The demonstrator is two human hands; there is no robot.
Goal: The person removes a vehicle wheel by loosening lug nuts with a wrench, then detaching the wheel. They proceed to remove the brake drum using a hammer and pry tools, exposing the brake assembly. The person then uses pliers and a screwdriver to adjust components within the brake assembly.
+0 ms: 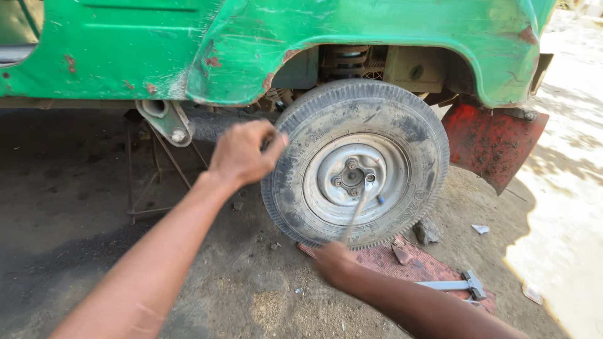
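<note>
Wheel [355, 164] still on the green vehicle [251, 44], standing over the red mat [433, 267]. Left hand [244, 152] clamped on the tyre's edge; right hand [335, 262] closed round a wrench [357, 210] set on a hub nut. Nuts seemingly all in place, removal barely begun.

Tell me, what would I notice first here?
The big grey wheel in the middle, under a dented green vehicle body. The left hand grips the tyre's edge, while the right hand works a long metal wrench on the wheel's hub. A red mudflap hangs at right.
</note>
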